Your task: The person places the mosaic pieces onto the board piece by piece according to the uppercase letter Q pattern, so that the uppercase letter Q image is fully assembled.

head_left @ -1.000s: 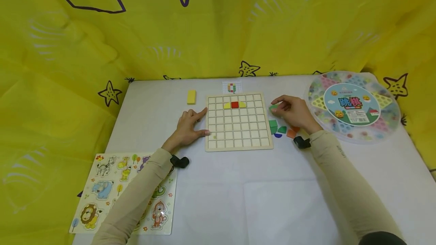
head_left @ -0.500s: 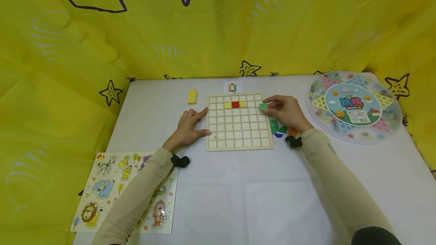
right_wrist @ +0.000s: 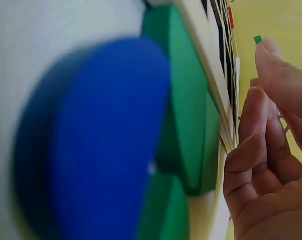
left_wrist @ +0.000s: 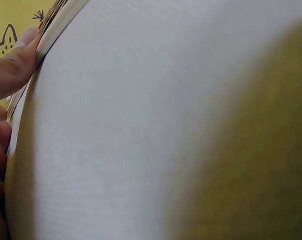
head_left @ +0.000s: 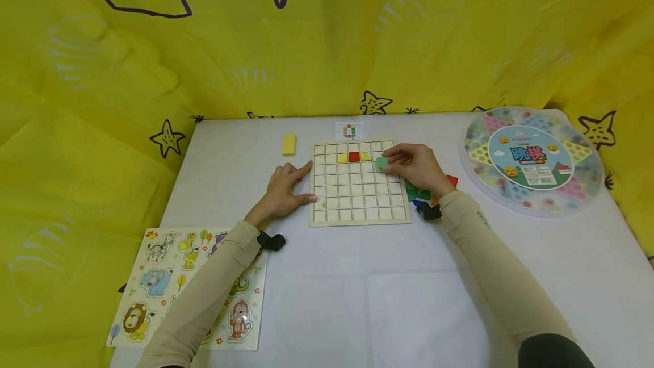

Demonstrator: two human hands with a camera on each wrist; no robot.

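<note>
Head view: wooden grid board flat on the white counter; in its 2nd row from the far edge, 1 red square sits between 2 yellow pieces
Left hand: thumb and index finger spread apart; both touch the board's left edge
Right hand: fingers clamped on 1 green square at the board's far right part; whether it touches the board, I cannot tell
Right of board: green pieces, a red piece and a blurred blue piece; partly hidden in the head view
Beyond board: small picture card; yellow block to its left
Counter's sides: animal puzzle at near left, partly under a sleeve; round box at far right
</note>
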